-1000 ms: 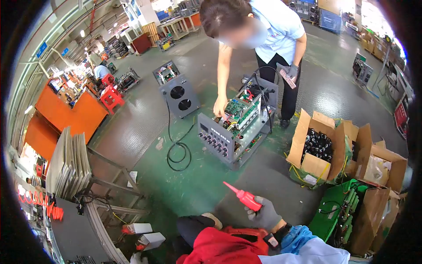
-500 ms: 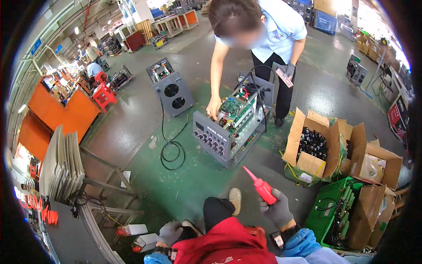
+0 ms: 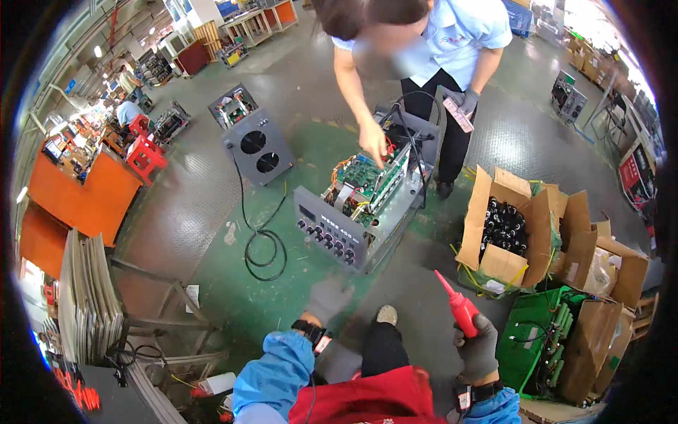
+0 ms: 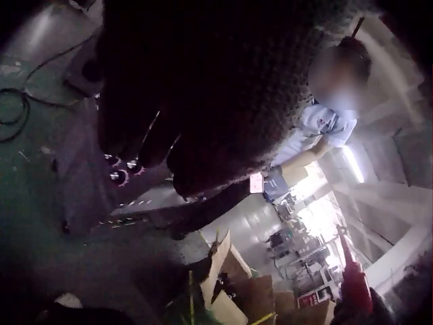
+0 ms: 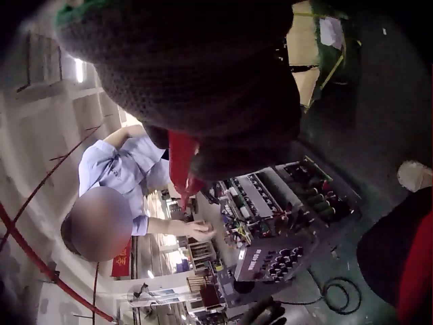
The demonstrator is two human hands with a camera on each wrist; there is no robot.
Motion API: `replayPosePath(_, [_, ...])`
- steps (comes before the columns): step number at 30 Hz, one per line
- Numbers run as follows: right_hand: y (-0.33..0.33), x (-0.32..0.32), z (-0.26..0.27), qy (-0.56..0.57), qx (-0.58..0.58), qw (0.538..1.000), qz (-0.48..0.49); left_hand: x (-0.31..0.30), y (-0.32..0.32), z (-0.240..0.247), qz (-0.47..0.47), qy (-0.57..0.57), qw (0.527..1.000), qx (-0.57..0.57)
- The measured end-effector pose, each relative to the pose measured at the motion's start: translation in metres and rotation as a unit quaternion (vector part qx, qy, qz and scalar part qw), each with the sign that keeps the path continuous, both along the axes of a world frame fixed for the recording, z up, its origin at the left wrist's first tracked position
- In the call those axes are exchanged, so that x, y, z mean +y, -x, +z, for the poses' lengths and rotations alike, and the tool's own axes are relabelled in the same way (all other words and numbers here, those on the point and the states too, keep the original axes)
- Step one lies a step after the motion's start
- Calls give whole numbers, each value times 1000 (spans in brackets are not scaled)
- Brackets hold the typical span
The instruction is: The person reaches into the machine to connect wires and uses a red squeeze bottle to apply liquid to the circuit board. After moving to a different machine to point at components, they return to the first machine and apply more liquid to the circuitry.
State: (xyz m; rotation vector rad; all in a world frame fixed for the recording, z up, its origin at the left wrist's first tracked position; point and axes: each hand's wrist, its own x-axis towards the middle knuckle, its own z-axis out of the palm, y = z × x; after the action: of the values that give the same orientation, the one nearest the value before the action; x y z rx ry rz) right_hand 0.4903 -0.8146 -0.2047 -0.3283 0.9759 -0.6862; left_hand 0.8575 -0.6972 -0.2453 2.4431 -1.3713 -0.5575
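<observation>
My gloved right hand [image 3: 480, 348] grips a red squeeze bottle [image 3: 462, 311] with a long tapered nozzle that points up and to the left. The same bottle [image 5: 181, 162] shows partly behind the dark glove in the right wrist view. My left hand [image 3: 329, 299], gloved in grey and blurred, reaches out low in front of an opened machine [image 3: 332, 230] with knobs on its front panel. Nothing shows in that hand, and in the left wrist view its fingers [image 4: 196, 156] extend forward. Inside the machine sits a green circuit board [image 3: 361, 173].
Another person [image 3: 452, 42] leans over the machine, one hand [image 3: 373, 141] at its board. Left of it stands a second grey unit [image 3: 258, 148] with a coiled cable [image 3: 265, 254]. Cardboard boxes [image 3: 505, 268] and a green crate [image 3: 519, 346] stand at right; stacked panels [image 3: 88, 290] at left.
My left hand has come up from low at the left to before the machine. My right hand has moved right with the bottle. The other person's hand has shifted back along the board.
</observation>
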Motion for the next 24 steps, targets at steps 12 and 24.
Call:
replayPosePath(12, [-120,-74,3,-107,-39,993,-9,-133,-64,-18,-65,45,984,-157])
replayPosePath(24, [-107,-135,53,-123,-28,991,-40,-185,-55,15,-64,-165,973,-146])
